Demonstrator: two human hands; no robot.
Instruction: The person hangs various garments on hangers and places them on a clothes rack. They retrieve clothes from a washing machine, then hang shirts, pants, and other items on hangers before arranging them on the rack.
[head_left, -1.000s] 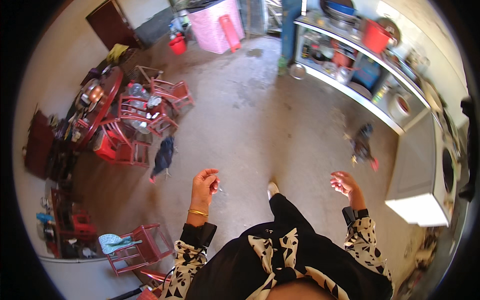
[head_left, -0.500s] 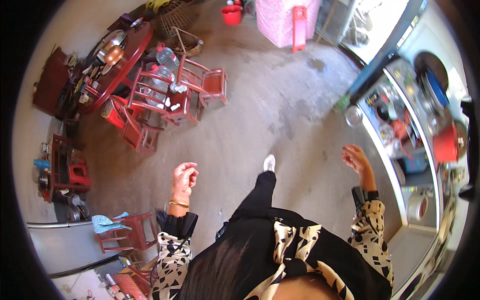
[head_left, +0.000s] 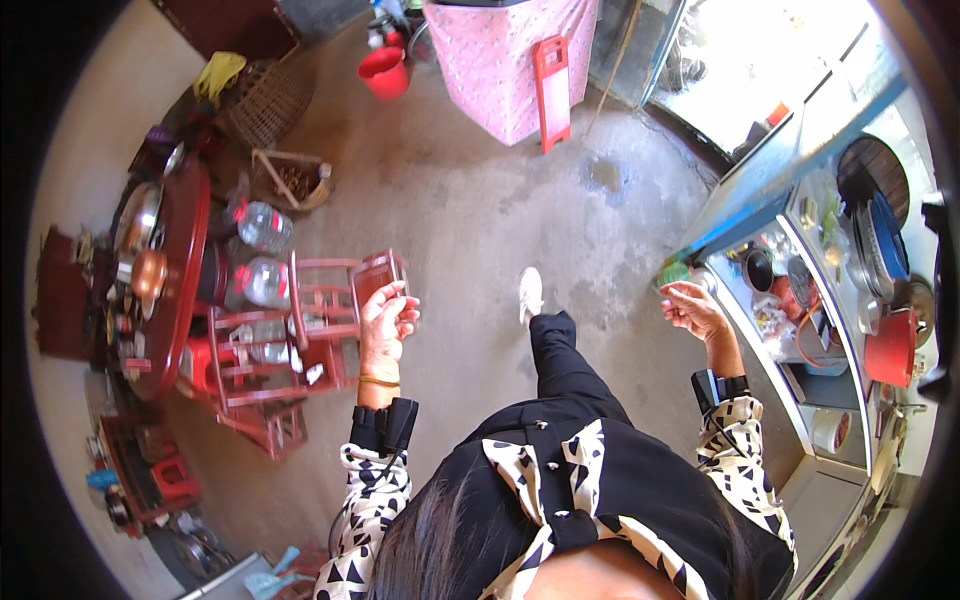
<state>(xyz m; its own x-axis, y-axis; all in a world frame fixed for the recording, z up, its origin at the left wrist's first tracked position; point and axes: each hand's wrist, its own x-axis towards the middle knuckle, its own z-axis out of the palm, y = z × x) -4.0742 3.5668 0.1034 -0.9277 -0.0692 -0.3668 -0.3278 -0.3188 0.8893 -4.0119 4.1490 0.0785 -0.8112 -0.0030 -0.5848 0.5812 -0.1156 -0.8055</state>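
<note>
My left hand (head_left: 388, 318) is raised in front of me, empty, with its fingers loosely bent and a little apart. A yellow bangle (head_left: 379, 381) circles that wrist. Just beyond the hand, a dark red wooden chair (head_left: 335, 305) appears nearest to it in the picture. My right hand (head_left: 695, 310) hangs at the other side, also holding nothing, its fingers loosely curled and slightly spread. Close by it in view are a green item (head_left: 673, 273) and the white-edged shelf unit (head_left: 735, 305). Neither hand visibly touches anything.
A round red table (head_left: 190, 270) with pots stands left, large clear bottles (head_left: 265, 225) beside it. Ahead are a basket (head_left: 292, 182), a red bucket (head_left: 384, 73), a pink-covered table (head_left: 480, 75) and a red stand (head_left: 552, 95). A bright doorway (head_left: 740, 60) opens far right. One white shoe (head_left: 530, 293) shows.
I have moved forward and the view has turned: the pink-covered table and bucket look nearer, the chairs have shifted down and left. Both hands remain raised and empty.
</note>
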